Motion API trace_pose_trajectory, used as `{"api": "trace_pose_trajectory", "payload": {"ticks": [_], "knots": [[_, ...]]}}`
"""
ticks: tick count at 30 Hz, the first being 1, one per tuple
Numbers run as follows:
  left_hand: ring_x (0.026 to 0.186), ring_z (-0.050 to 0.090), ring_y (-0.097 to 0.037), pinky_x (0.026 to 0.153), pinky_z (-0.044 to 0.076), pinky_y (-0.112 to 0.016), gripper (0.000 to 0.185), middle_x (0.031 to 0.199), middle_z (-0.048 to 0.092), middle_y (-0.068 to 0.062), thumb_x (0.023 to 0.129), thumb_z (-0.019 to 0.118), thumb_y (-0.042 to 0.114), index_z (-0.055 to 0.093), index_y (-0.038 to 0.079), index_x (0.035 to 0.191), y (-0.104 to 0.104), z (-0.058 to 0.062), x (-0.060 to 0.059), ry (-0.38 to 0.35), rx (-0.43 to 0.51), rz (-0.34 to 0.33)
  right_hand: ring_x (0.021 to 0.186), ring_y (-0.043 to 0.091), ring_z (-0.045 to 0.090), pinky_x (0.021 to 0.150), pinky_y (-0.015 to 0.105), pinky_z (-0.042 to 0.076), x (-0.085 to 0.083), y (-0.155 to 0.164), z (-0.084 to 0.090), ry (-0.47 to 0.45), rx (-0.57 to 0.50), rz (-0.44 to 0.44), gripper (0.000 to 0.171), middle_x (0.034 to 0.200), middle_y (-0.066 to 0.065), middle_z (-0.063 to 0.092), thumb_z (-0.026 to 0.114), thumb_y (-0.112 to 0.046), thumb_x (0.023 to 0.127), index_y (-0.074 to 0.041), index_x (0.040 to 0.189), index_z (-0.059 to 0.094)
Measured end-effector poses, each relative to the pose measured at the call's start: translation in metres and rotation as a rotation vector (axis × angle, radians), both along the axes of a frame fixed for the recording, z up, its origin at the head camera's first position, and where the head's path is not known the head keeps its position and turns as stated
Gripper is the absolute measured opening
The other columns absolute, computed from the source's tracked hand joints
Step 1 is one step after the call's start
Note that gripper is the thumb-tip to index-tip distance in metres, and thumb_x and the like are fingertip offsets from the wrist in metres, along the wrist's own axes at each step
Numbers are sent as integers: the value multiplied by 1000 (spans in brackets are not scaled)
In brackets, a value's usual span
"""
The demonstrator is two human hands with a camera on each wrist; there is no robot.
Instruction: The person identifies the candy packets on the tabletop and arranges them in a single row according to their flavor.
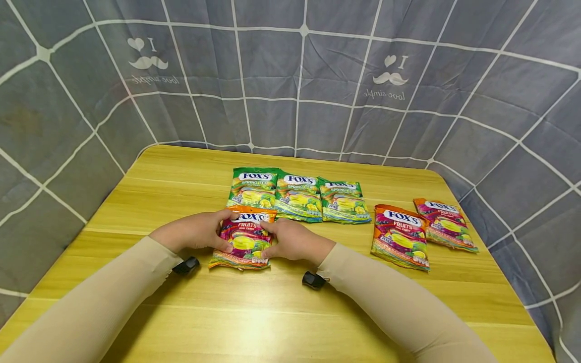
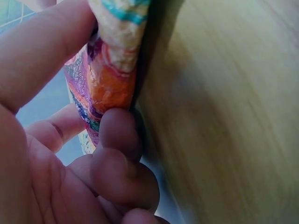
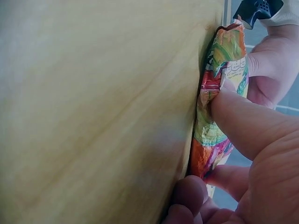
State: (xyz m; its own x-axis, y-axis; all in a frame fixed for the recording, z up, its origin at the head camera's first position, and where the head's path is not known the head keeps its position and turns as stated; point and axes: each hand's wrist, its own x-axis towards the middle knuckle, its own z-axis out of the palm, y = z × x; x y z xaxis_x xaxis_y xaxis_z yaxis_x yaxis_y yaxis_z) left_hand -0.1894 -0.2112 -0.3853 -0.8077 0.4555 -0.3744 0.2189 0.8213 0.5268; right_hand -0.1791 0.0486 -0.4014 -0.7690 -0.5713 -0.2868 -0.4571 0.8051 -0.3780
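A red and orange FOX'S Fruits candy bag [image 1: 245, 243] lies face up on the table, just in front of a row of green bags. My left hand [image 1: 195, 232] grips its left edge, thumb at the lower side and fingers by the top. On the opposite edge, my right hand [image 1: 297, 242] holds it with thumb and fingers. The left wrist view shows curled fingertips against the side of the candy bag [image 2: 112, 88]. In the right wrist view, the thumb presses the side of the candy bag [image 3: 210, 126], close to the tabletop; its underside is hidden.
Behind it, three green Spring Tea bags [image 1: 298, 196] stand side by side in a row. Off to the right lie two more Fruits bags, one nearer [image 1: 399, 237] and one farther [image 1: 447, 224], overlapping slightly. A grey checked cloth [image 1: 272, 65] surrounds the wooden table [image 1: 236, 322].
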Motion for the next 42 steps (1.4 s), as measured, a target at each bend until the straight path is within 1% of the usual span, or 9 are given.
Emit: {"api": "trace_pose_trajectory", "payload": {"ticks": [9, 12, 15, 18, 22, 25, 32, 39, 42], "knots": [[127, 57, -39, 115, 42, -63, 91, 144, 59, -24, 87, 85, 45, 41, 11, 159, 6, 1, -3, -17, -6, -13, 136, 25, 57, 116, 40, 47, -1, 7, 0, -18, -37, -15, 88, 152, 12, 58, 79, -46, 94, -18, 166, 36], [132, 56, -42, 116, 41, -65, 91, 148, 57, -25, 87, 85, 47, 41, 11, 159, 8, 2, -4, -3, -36, -27, 124, 22, 61, 109, 37, 50, -3, 9, 0, -36, -71, -19, 87, 140, 9, 65, 80, -45, 93, -17, 165, 39], [135, 55, -44, 115, 41, -66, 92, 150, 56, -25, 87, 85, 48, 42, 12, 159, 10, 6, -5, 12, -80, -46, 101, 17, 59, 90, 31, 50, -5, 13, 0, -53, -114, -22, 84, 115, 4, 67, 82, -43, 92, -16, 162, 43], [133, 58, -44, 113, 44, -66, 91, 149, 57, -25, 86, 84, 51, 44, 12, 158, 14, 13, -6, 27, -144, -76, 90, 16, 55, 81, 30, 46, -5, 18, 1, -81, -159, -22, 85, 103, 1, 62, 83, -40, 92, -14, 162, 43], [132, 59, -44, 112, 46, -66, 86, 148, 59, -25, 90, 80, 53, 48, 10, 156, 21, 28, -10, 80, -238, -119, 100, 16, 58, 88, 31, 50, -2, 29, 5, -149, -222, -62, 88, 114, 0, 62, 83, -36, 93, -18, 166, 36], [128, 63, -39, 110, 49, -63, 79, 145, 62, -22, 95, 75, 51, 49, 9, 157, 31, 39, -17, 147, -256, -127, 102, 16, 61, 91, 34, 53, -1, 43, 11, -119, -233, -76, 82, 119, -1, 65, 80, -34, 95, -21, 165, 38], [86, 65, -18, 80, 56, -42, 79, 103, 71, -4, 99, 72, 49, 40, 16, 163, 85, 52, -26, 227, -145, -159, 86, 13, 64, 78, 34, 54, -6, 95, 25, 48, -229, -117, 64, 114, 4, 69, 77, -30, 99, -11, 155, 53], [120, 67, -22, 101, 56, -47, 87, 137, 69, -6, 97, 71, 56, 31, 22, 168, 156, 42, -28, 228, -81, -194, 116, 32, 66, 100, 51, 56, -8, 162, 32, 106, -189, -301, 66, 134, 17, 67, 77, -28, 99, -7, 156, 51], [128, 65, -23, 107, 54, -48, 90, 143, 66, -7, 98, 70, 57, 27, 21, 169, 183, 35, -32, 214, -43, -223, 119, 36, 64, 100, 54, 56, -6, 191, 33, 100, -153, -374, 68, 141, 21, 62, 76, -29, 99, -7, 158, 48]]}}
